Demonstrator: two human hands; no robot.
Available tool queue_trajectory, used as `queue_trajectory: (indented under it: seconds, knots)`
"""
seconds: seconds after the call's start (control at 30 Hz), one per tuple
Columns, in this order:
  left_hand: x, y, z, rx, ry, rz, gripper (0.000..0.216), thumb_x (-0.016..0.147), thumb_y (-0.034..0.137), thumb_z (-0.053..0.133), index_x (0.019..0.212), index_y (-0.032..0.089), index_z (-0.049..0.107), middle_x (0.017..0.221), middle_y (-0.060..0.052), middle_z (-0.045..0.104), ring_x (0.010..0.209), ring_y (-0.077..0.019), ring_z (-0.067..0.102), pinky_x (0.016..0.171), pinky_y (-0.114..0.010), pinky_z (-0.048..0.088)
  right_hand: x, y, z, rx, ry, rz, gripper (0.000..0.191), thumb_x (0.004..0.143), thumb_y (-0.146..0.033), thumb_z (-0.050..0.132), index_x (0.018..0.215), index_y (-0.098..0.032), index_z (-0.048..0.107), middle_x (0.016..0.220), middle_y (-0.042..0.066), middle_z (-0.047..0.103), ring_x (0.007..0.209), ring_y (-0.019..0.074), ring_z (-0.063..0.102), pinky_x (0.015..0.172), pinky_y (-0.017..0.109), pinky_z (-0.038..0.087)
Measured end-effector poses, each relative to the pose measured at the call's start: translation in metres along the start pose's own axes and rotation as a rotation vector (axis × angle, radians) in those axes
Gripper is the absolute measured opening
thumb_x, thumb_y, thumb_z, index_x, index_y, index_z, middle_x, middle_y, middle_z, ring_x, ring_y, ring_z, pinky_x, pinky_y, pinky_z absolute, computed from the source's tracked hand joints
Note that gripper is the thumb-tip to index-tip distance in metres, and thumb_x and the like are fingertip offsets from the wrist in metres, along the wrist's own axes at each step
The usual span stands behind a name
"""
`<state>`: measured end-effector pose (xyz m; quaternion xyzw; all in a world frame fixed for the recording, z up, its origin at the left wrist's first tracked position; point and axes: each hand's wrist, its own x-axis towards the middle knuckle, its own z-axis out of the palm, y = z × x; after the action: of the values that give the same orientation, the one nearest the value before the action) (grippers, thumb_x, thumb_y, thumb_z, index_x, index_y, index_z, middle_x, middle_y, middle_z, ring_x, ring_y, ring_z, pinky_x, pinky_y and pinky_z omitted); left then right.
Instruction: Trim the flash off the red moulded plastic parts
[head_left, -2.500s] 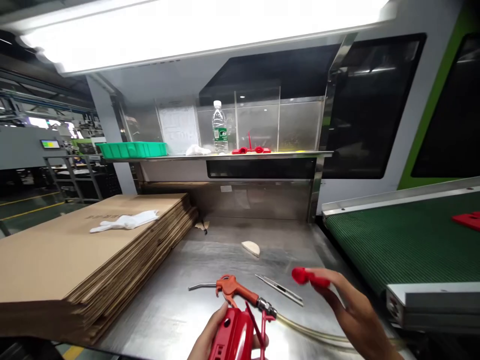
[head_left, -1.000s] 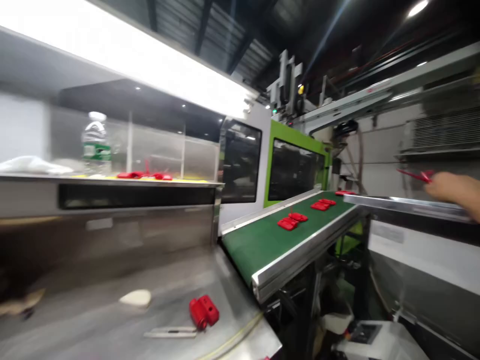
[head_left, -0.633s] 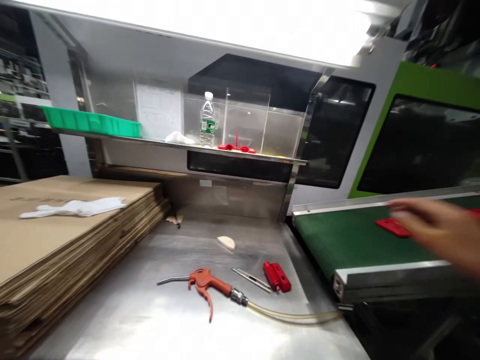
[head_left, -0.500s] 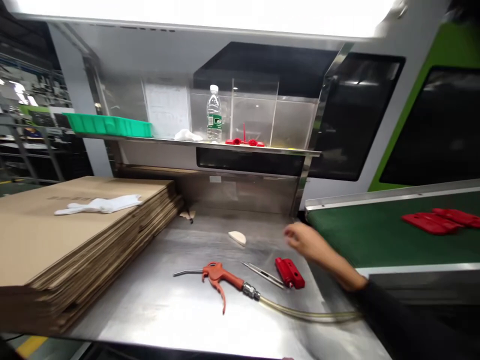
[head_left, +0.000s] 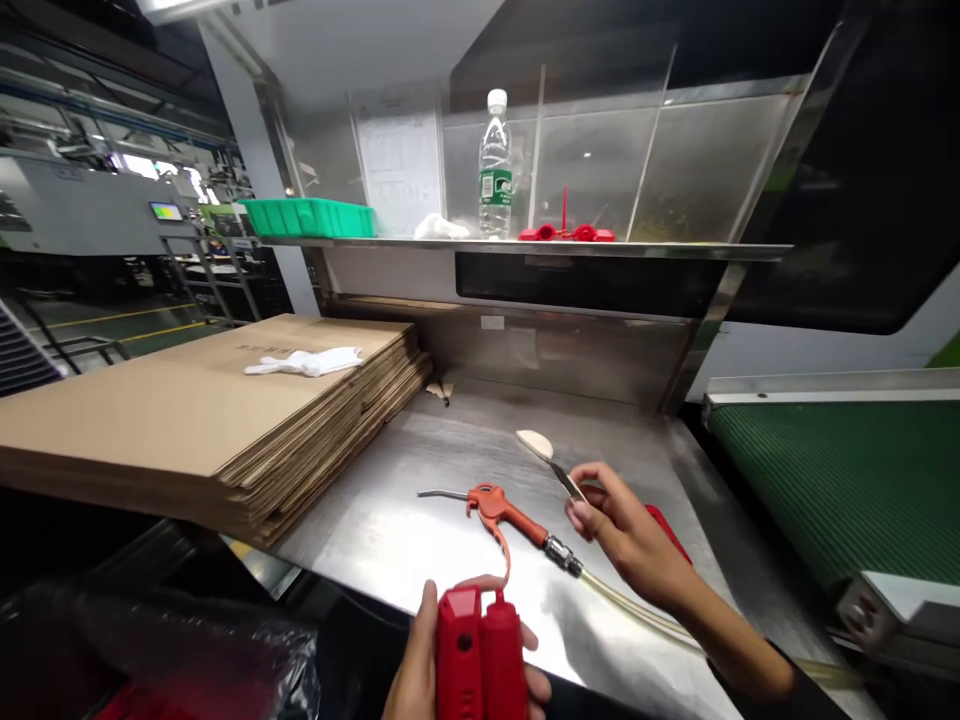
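Note:
My left hand is closed around a red plastic part at the bottom edge of the view, held upright over the near rim of the steel table. My right hand reaches over the table and pinches a slim metal blade tool between thumb and fingers, its tip pointing up and left. A second red plastic part lies on the table, mostly hidden behind that hand. An orange air blow gun with a clear hose lies between my hands.
A stack of flat cardboard sheets with a white glove fills the left. A green conveyor belt runs at right. The shelf holds a green tray, a water bottle and red parts. A pale wedge lies on the table.
My right hand has closed on the blade tool that lay on the table. My left hand has come into view with a red part. The view has tilted down and left.

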<state>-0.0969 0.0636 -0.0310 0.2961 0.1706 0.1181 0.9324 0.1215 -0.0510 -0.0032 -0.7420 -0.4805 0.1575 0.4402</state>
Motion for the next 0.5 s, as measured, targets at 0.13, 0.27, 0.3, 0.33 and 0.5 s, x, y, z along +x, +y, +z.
queue_trajectory:
  seconds: [0.13,0.27,0.3,0.33,0.5]
  knots:
    - [-0.005,0.013,0.018,0.16,-0.11,-0.003,0.061,0.093,0.067,0.015,0.105,0.019,0.051,0.09,-0.015,0.072,0.075,-0.0332,0.072,0.065,-0.042,0.051,-0.052,-0.04,-0.007,0.078,-0.104,-0.011,0.045,0.1,-0.048,0.049,0.142,-0.037,0.04,0.136,0.002,0.057,0.124,0.0179,0.054,0.1,0.031,0.048]
    - [-0.018,0.014,0.036,0.13,-0.125,0.015,0.042,0.098,0.054,0.024,0.125,0.025,0.04,0.095,-0.012,0.07,0.076,-0.0331,0.072,0.067,-0.042,0.051,-0.073,-0.062,-0.006,0.036,-0.099,-0.163,0.027,0.097,-0.044,0.057,0.123,-0.039,0.057,0.117,-0.005,0.07,0.104,0.0163,0.067,0.082,0.022,0.055]
    - [-0.021,0.013,0.038,0.114,-0.112,0.022,0.037,0.099,0.049,0.029,0.127,0.026,0.038,0.096,-0.012,0.071,0.077,-0.0332,0.072,0.068,-0.042,0.052,-0.075,-0.064,-0.004,0.017,-0.065,-0.206,0.02,0.098,-0.042,0.056,0.117,-0.037,0.059,0.109,-0.005,0.072,0.096,0.0157,0.069,0.076,0.021,0.055]
    - [-0.023,0.012,0.04,0.099,-0.092,0.031,0.033,0.099,0.044,0.034,0.126,0.026,0.038,0.095,-0.012,0.071,0.079,-0.0325,0.073,0.07,-0.042,0.053,-0.075,-0.063,-0.002,-0.011,-0.032,-0.242,0.017,0.099,-0.04,0.054,0.114,-0.035,0.059,0.105,-0.005,0.072,0.093,0.0153,0.069,0.072,0.02,0.054]
    - [-0.026,0.01,0.045,0.077,0.071,0.06,0.027,0.098,0.04,0.042,0.112,0.018,0.049,0.077,-0.012,0.073,0.066,-0.0243,0.071,0.063,-0.033,0.054,-0.075,-0.05,0.006,-0.158,0.067,-0.329,0.015,0.102,-0.033,0.047,0.116,-0.034,0.051,0.103,-0.004,0.07,0.09,0.0144,0.068,0.068,0.021,0.052]
